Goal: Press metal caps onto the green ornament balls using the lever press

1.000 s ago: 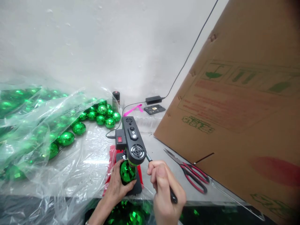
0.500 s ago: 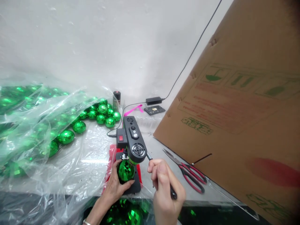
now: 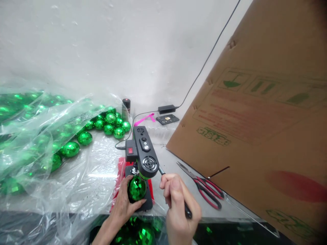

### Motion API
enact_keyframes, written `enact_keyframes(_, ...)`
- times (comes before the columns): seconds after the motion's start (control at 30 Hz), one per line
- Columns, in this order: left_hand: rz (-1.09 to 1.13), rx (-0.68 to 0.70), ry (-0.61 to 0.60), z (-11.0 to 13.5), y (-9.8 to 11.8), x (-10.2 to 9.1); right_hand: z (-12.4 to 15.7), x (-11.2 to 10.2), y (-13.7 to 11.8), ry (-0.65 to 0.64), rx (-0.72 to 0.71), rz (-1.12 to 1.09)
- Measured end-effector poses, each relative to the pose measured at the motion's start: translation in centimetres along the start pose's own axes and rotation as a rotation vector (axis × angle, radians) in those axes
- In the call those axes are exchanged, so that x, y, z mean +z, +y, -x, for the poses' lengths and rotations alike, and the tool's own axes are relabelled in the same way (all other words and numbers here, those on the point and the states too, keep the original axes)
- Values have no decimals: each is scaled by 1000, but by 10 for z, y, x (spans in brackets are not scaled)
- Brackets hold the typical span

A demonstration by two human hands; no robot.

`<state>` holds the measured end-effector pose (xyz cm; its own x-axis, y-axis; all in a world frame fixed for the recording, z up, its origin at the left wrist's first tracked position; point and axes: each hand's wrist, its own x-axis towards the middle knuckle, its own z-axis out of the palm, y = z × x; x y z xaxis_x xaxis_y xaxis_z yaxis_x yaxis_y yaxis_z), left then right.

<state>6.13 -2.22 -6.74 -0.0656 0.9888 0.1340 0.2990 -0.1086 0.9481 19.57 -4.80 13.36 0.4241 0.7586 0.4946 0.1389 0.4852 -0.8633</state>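
My left hand (image 3: 124,202) is wrapped around a shiny green faceted ball (image 3: 137,188), thumb on its near side and fingers on its far left. The ball sits under the round front end of a black bench machine (image 3: 145,151), above its dark base plate (image 3: 148,205). Whether the ball touches the machine head is hidden. My right hand (image 3: 180,204) is closed around the black-handled lever (image 3: 188,212) that sticks out from the machine's right side. A small box with a red switch (image 3: 130,150) is fixed to the machine's left.
Many green balls (image 3: 70,149) lie under clear plastic sheeting (image 3: 84,183) on the left. Red-handled scissors (image 3: 204,187) lie right of my right hand, beside a large cardboard box (image 3: 255,119). Behind stand a power adapter (image 3: 167,109) and a dark can (image 3: 126,104). More balls (image 3: 145,234) are below the table edge.
The view has shifted very slightly. Both hands keep their holds on the ball and the lever, with hardly any visible movement.
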Motion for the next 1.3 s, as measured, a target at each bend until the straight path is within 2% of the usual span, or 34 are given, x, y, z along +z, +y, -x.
enact_keyframes(0.1,-11,15,-30,-2,-1,1,1,0,0,12,41,-2)
enact_keyframes(0.3,-38,105,-18,-9,-2,10,0,-1,7,-1,-64,-26)
enact_keyframes(0.47,-24,124,-53,-8,-12,13,5,-1,7,45,6,-33)
enact_keyframes(0.53,-21,130,-68,-7,-15,13,5,-4,11,16,-56,-15)
enact_keyframes(0.63,-30,150,-64,-6,-20,14,6,-7,23,-30,-226,-4)
enact_keyframes(0.73,-53,173,-52,-6,-23,15,9,-6,36,25,-324,-20)
enact_keyframes(0.83,-67,182,-52,-5,-23,16,15,-4,46,78,-336,-24)
enact_keyframes(0.97,-73,183,-54,-4,-22,15,18,-4,52,83,-354,-32)
enact_keyframes(1.3,-97,198,-72,-4,-26,15,11,7,40,137,-356,-4)
